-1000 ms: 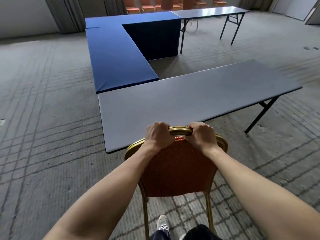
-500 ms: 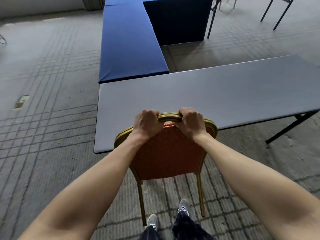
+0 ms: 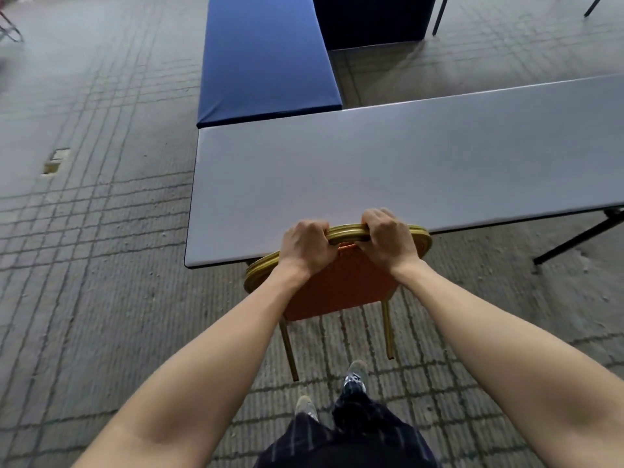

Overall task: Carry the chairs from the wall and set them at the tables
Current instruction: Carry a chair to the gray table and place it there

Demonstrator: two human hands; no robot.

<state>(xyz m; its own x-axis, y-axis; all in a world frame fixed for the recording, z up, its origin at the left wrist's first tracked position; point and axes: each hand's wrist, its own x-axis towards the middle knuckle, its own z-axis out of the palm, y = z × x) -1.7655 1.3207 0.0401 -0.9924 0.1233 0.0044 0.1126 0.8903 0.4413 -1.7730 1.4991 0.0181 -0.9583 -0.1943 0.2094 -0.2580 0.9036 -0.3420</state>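
Right now you hold the chair [image 3: 337,288] by the top of its back, with both hands side by side. Your left hand [image 3: 305,246] curls over the gold rail [image 3: 347,233] a bit left of the middle. Your right hand [image 3: 385,238] curls over it a bit right of the middle. All your fingers are wrapped tight round the rail, so neither hand is free.

The chair is just in front of you, between your body and the table [image 3: 371,170]. It sits close to the table's left end, not far from where the blue table [image 3: 263,55] joins on. The seat points away from you, toward the table, and the chair back hides it. So you cannot tell if the seat is under the table top yet.

What matters most is how the rail lines up with the table's near edge. The rail runs left to right, almost along that edge, but not quite. Its right end is a little farther from you than its left end, so the chair looks turned a bit. Your right hand is the one nearer the table.

You can see the two back legs [image 3: 289,349] just ahead of your shoes [image 3: 354,373]. Whether they touch the floor [image 3: 101,265] is hard to say. I think you should bring the left side forward to make the chair straight, then set it down.
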